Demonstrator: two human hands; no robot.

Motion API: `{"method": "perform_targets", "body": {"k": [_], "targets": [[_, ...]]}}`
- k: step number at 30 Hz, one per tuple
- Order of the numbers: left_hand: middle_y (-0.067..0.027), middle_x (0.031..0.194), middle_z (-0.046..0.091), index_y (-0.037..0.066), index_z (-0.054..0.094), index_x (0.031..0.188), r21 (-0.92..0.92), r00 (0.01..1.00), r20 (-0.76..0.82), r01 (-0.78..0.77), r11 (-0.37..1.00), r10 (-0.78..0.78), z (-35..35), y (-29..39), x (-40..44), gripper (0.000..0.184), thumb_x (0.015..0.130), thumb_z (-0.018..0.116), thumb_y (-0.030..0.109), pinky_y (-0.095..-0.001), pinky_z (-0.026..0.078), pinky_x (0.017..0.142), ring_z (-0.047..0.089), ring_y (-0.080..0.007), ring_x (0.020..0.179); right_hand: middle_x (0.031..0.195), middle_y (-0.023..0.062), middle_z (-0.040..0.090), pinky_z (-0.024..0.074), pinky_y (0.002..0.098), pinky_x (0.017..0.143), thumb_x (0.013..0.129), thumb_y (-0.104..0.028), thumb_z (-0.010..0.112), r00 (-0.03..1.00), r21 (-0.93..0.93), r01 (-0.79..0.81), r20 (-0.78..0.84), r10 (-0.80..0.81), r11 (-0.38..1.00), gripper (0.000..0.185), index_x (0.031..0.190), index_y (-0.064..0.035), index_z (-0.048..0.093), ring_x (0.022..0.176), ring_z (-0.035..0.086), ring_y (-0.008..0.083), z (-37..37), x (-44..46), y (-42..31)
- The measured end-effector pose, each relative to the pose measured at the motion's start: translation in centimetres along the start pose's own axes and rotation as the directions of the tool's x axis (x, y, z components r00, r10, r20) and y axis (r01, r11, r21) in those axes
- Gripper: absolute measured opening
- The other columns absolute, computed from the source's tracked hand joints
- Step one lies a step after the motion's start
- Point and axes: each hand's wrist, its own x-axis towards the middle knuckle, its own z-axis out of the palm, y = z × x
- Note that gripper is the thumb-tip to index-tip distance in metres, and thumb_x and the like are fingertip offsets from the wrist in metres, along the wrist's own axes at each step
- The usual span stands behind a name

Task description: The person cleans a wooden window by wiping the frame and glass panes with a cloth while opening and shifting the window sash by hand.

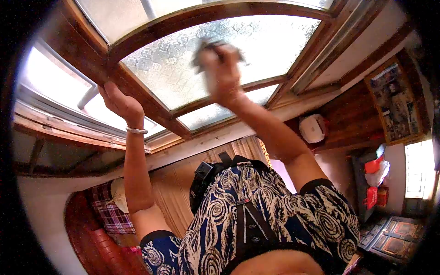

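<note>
Indoor room, wide fisheye view — brown sofa (101,245) with a plaid cushion (112,211) lower left, framed picture (396,101) on the right, bright window with a wooden frame (147,97) overhead. The big textured pane (160,68) sits under the frame's arched top edge, with a smaller pane (208,118) below the crossbar.

Right hand (222,75) is up at the textured pane, around its middle, well in from the corners. Its grip looks clamped on a dark bunched cloth (211,43), motion-blurred; material not certain. Cloth is against or just off the glass, can't tell which.

Left hand (121,104), bangle (136,131) at the wrist, has its fingertips at the frame's left outer edge, below the upper left corner of that pane. Looks like steadying; whether the grip is closed around the wood, cannot tell — far side hidden.

Step in hand: wiping the glass, judging by cloth and blur. The next stroke would call for light, flat pressure out toward the pane's corners, frame held steady.
</note>
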Motion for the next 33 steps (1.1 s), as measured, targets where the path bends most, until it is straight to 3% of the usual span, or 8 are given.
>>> {"method": "perform_targets", "body": {"k": [6,8,10,16,23,26,29,33], "targets": [[-0.0172,0.094,0.052,-0.009,0.047,0.098,0.286,0.992,0.118,-0.08,0.955,0.047,-0.1,-0.1,0.3,0.036,0.088,0.036,0.024,-0.0345,0.037,0.081,0.045,-0.0237,0.082,0.103,0.0103,0.039,0.0417,0.0378,0.075,0.072,-0.011,0.056,0.88,0.103,-0.044,0.475,-0.011,0.994,0.031,0.103,-0.0155,0.056,0.092,0.047,0.0266,2.2,-2.3,-7.2],[-0.0154,0.094,0.052,-0.008,0.047,0.101,0.014,0.996,0.056,0.072,0.997,-0.073,0.2,0.6,0.0,0.035,0.088,0.037,0.023,-0.0333,0.037,0.08,0.046,-0.0217,0.082,0.105,0.0103,0.041,0.0429,0.0378,0.076,0.073,-0.012,0.056,0.842,0.126,-0.115,0.539,0.029,0.985,0.03,0.102,-0.016,0.057,0.094,0.047,0.0266,1.5,-3.1,-6.9],[-0.014,0.095,0.053,-0.007,0.046,0.104,0.002,0.999,0.046,0.018,1.0,-0.018,0.2,0.7,0.1,0.037,0.088,0.037,0.025,-0.0325,0.037,0.08,0.046,-0.0195,0.083,0.102,0.0102,0.046,0.0446,0.0374,0.073,0.074,-0.013,0.055,0.817,0.148,0.206,0.517,-0.254,0.967,0.027,0.101,-0.0129,0.057,0.094,0.048,0.0266,1.7,-4.7,-3.5],[-0.0139,0.098,0.054,-0.007,0.049,0.102,0.132,0.982,0.048,-0.186,0.974,0.182,-0.4,-0.8,-0.1,0.036,0.088,0.038,0.024,-0.0322,0.037,0.081,0.046,-0.0215,0.084,0.09,0.0148,0.053,0.0409,0.0393,0.074,0.074,-0.003,0.056,0.984,-0.302,0.178,0.052,-0.17,0.937,0.012,0.086,-0.0048,0.056,0.085,0.051,0.0263,-4.5,-1.6,6.1],[-0.0179,0.077,0.048,-0.006,0.047,0.081,0.157,0.984,0.054,-0.178,0.971,0.171,-0.9,-0.6,-0.3,0.028,0.085,0.038,0.02,-0.0377,0.035,0.069,0.041,-0.0283,0.071,0.095,0.0166,0.053,0.0376,0.0418,0.083,0.073,-0.005,0.052,0.929,-0.377,-0.326,-0.299,0.219,0.867,0.032,0.104,0.0032,0.05,0.092,0.048,0.0309,-11.6,4.8,12.6],[-0.0174,0.074,0.049,-0.004,0.048,0.08,0.104,0.991,-0.03,-0.125,0.987,0.129,-0.4,-0.4,-0.6,0.025,0.084,0.039,0.018,-0.0376,0.036,0.068,0.043,-0.0288,0.07,0.087,0.0131,0.055,0.0373,0.0406,0.08,0.074,-0.009,0.052,0.919,-0.12,-0.316,-0.286,0.272,0.941,0.026,0.098,0.0018,0.053,0.081,0.048,0.0287,-11.3,4.2,12.2],[-0.0174,0.074,0.051,-0.003,0.05,0.08,0.307,0.954,-0.007,-0.285,0.908,0.301,-0.6,-0.9,-0.3,0.018,0.082,0.04,0.012,-0.0384,0.038,0.065,0.047,-0.0313,0.069,0.086,0.0095,0.054,0.0358,0.0369,0.083,0.076,-0.008,0.053,0.981,-0.327,-0.004,-0.184,-0.059,0.945,0.02,0.094,-0.001,0.056,0.083,0.049,0.0264,-6.0,2.7,7.4],[-0.0186,0.072,0.049,-0.003,0.047,0.076,0.463,0.84,0.092,-0.511,0.724,0.534,-0.4,-1.1,-0.3,0.008,0.078,0.041,0.002,-0.042,0.039,0.061,0.048,-0.0375,0.067,0.095,0.0075,0.047,0.0386,0.0331,0.079,0.069,-0.001,0.059,0.999,0.185,0.011,0.04,-0.019,0.983,0.021,0.088,-0.0107,0.062,0.09,0.048,0.0242,1.9,-1.4,-1.5]]}}
